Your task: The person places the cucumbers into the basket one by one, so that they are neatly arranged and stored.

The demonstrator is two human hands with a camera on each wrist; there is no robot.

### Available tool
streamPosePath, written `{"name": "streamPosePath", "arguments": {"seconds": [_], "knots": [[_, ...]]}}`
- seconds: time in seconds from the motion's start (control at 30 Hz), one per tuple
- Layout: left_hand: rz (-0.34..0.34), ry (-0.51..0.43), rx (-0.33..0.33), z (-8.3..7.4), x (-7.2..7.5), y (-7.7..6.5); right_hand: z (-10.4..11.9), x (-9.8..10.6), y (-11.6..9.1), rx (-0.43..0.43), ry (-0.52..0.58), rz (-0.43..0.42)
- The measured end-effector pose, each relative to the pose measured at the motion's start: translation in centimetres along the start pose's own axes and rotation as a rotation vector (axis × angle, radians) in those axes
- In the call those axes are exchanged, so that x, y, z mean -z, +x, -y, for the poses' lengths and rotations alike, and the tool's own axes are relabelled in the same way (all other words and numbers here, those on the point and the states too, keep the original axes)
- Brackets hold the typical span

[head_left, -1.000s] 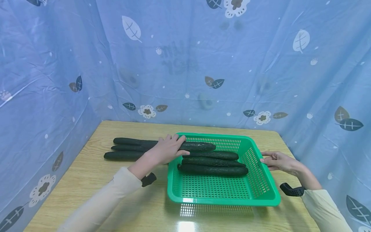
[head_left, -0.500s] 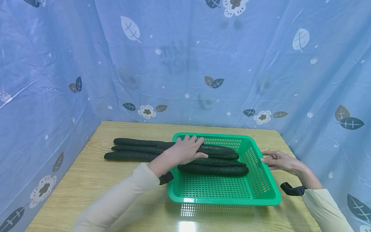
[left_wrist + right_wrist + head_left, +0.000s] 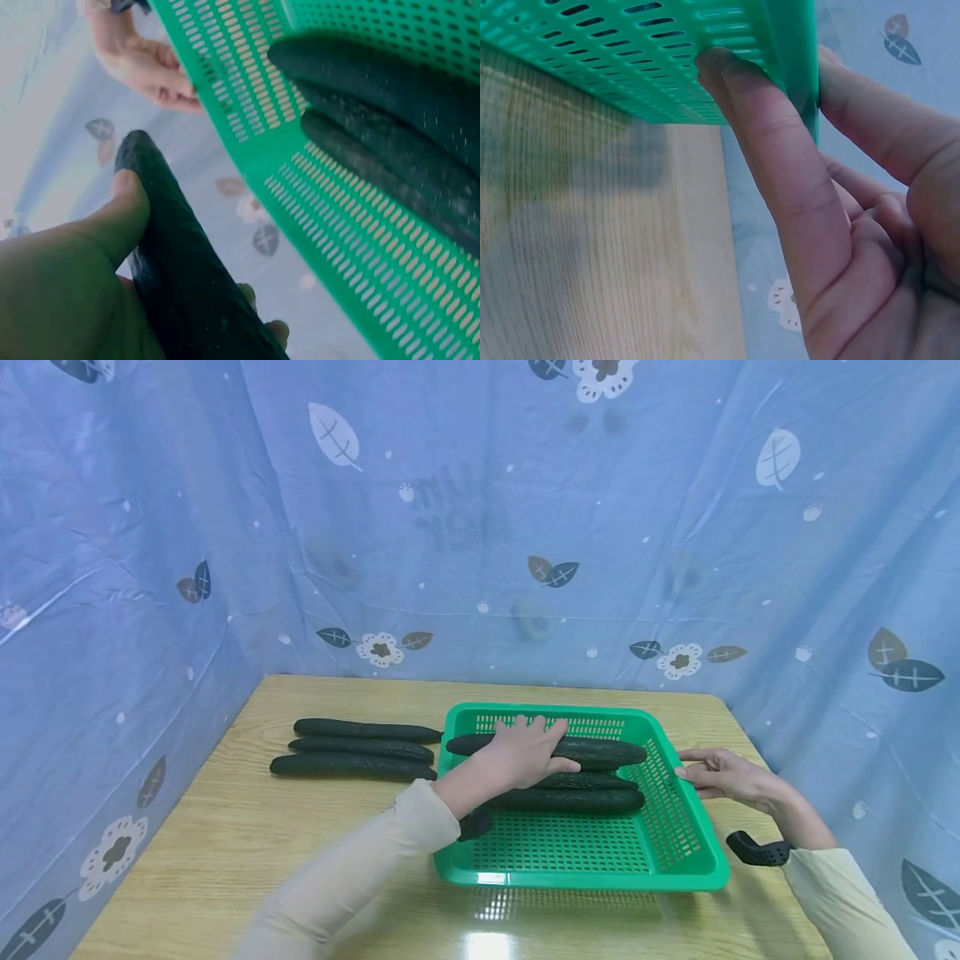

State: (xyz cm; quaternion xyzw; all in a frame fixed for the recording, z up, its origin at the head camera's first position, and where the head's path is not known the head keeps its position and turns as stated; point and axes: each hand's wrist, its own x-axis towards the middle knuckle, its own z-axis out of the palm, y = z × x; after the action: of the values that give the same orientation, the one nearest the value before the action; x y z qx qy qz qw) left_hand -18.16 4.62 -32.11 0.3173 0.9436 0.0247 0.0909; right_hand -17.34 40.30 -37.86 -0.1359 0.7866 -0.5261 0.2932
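A dark green cucumber (image 3: 603, 750) hangs lengthwise over the back part of the green plastic basket (image 3: 585, 883), and my left hand (image 3: 523, 757) grips it from above. In the left wrist view, the thumb lies along one side of that cucumber (image 3: 187, 262) and fingertips show on the other. Below it, more cucumbers (image 3: 577, 802) lie side by side on the basket floor, partly hidden by the hand and the held one. My right hand (image 3: 731, 777) pinches the basket's right rim; in the right wrist view, its fingers (image 3: 780, 150) press the slotted wall's outside, with the thumb across the rim.
Three cucumbers (image 3: 352, 766) lie in a row on the wooden table (image 3: 225, 827), left of the basket. A blue patterned curtain (image 3: 480, 527) hangs behind the table and along both sides. Black wrist mounts (image 3: 757, 850) stick out below the hands.
My left hand has moved right with the cucumber, from above the table and the basket's left rim to fully over the basket. The right hand stays on the rim.
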Motion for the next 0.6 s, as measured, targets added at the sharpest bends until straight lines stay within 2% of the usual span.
{"name": "streamPosePath", "arguments": {"seconds": [0.23,0.6], "knots": [[0.009,-0.02,0.034,-1.1,-1.8,1.6,0.2,-0.1,0.0,-0.01,0.004,-0.005],[0.083,-0.03,0.093,-3.1,-4.1,3.4,0.1,-0.1,0.0,0.012,0.015,0.012]]}}
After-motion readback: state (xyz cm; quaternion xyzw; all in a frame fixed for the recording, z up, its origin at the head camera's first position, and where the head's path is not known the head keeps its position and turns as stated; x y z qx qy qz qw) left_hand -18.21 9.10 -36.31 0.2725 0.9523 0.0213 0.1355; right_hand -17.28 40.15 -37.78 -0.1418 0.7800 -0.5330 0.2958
